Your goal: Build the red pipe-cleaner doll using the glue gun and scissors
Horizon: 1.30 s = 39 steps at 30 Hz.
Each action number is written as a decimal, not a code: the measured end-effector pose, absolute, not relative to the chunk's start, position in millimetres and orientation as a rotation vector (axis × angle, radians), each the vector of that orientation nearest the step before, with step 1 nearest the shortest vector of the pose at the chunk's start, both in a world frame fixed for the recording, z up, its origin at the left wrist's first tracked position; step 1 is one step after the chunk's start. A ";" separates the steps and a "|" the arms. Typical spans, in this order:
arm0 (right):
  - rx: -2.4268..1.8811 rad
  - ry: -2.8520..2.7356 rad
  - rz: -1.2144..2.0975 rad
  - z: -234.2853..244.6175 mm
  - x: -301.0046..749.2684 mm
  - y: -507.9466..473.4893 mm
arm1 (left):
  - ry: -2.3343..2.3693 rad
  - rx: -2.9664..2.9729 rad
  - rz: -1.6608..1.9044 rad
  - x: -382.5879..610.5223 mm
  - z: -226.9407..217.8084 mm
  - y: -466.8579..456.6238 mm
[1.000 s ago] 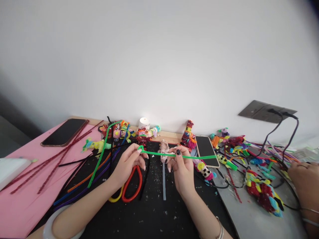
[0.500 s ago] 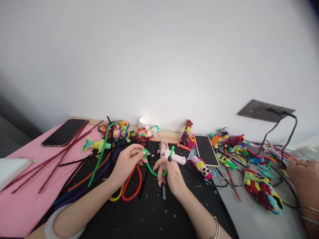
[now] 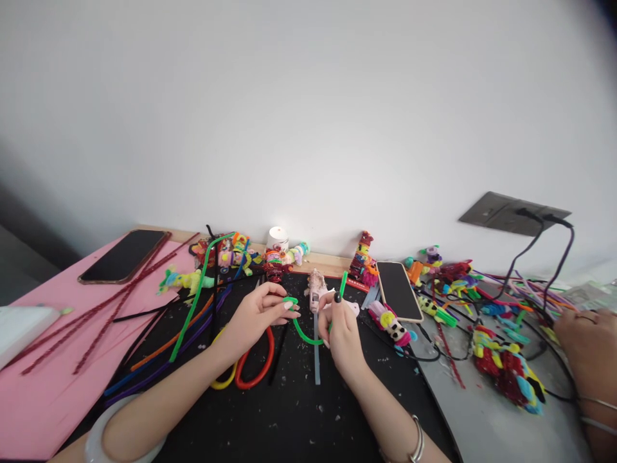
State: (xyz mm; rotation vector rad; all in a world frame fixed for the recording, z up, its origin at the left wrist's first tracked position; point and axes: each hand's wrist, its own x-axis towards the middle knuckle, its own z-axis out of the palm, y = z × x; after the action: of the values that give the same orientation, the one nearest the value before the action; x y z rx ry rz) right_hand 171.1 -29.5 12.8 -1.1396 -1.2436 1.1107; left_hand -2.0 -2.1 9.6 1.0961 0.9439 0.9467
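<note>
A bright green pipe cleaner [image 3: 308, 338] hangs in a curve between my two hands above the black mat. My left hand [image 3: 258, 315] pinches its coiled left end between thumb and fingertips. Farther along, my right hand [image 3: 340, 328] grips it, with the straight free end sticking up above the fingers. Behind my right hand lies a pale pink glue gun [image 3: 315, 292], partly hidden, with a clear glue stick [image 3: 317, 366] reaching toward me. Scissors with red and yellow handles [image 3: 258, 376] lie under my left wrist, their blades mostly covered.
Pipe-cleaner figures [image 3: 364, 260] line the wall, with a paper cup [image 3: 277, 238] among them. A black phone [image 3: 124, 256] rests on pink sheet at left, a white-edged phone [image 3: 400, 291] at right. Cables run to the wall socket [image 3: 513, 215]. Another person's hand [image 3: 590, 341] is far right.
My right hand has moved slightly right and up, tilting the pipe cleaner's free end. My left hand has shifted a little right and down, and the glue stick shows more fully.
</note>
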 end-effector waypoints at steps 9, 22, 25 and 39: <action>-1.052 -1.233 1.281 7.1 175.9 -27.6 | 0.993 1.043 0.954 -2.6 9.5 0.7; -1.218 -1.522 1.143 15.3 169.2 -33.1 | 1.074 1.232 1.073 -4.3 8.4 -0.6; -1.243 -1.544 1.110 10.9 166.3 -35.1 | 1.046 1.264 1.059 -3.7 6.0 -2.9; -1.140 -1.572 1.398 9.0 167.2 -32.0 | 1.121 1.589 1.091 -7.9 6.8 -2.8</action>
State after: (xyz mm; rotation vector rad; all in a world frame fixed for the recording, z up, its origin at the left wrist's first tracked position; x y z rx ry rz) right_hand 167.2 -32.0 9.0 -1.1398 -1.5723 1.3979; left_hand -7.9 -2.8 6.8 1.5892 1.1205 1.0913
